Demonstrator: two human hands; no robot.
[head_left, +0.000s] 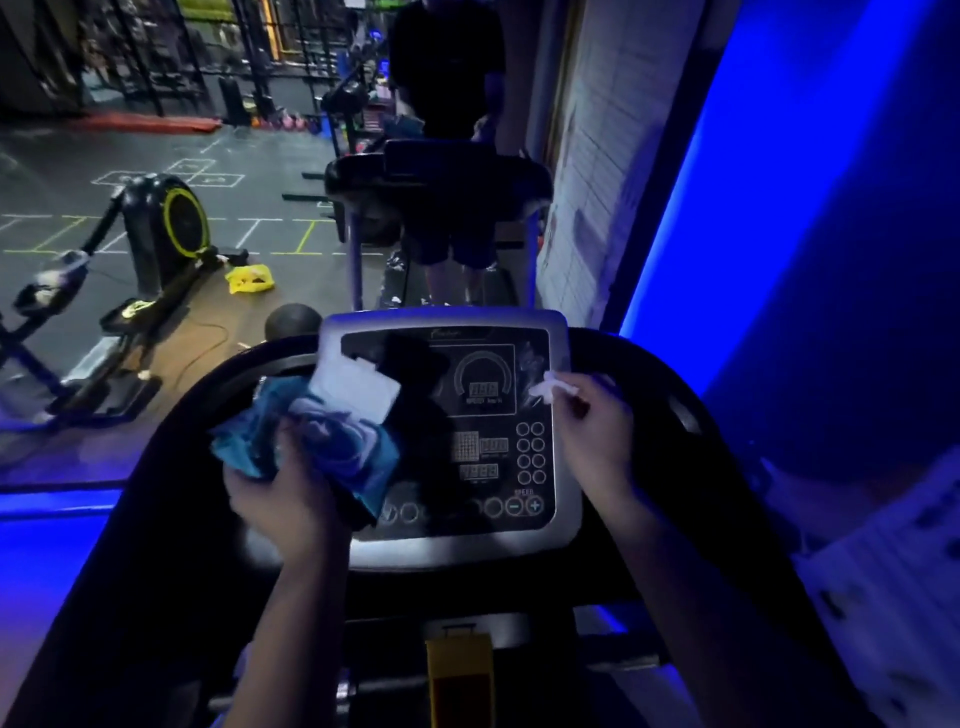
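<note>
The treadmill console (457, 545) filled the middle, its displays lit. Beyond the console stood a second treadmill (436, 182) with a person on it, and far to the console's left sat a fan bike (176, 223). Over the console's left edge the left hand (280, 499) gripped a blue wipes pack (332, 441), fingers curled round it, its white lid flipped up. At the console's right edge the right hand (592, 431) pinched a small white wipe (550, 387); whether it touched the rim could not be told.

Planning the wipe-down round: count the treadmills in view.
2. The near treadmill fills the foreground; the far treadmill stands directly ahead, with a person on it. Others may be hidden behind it.
</note>
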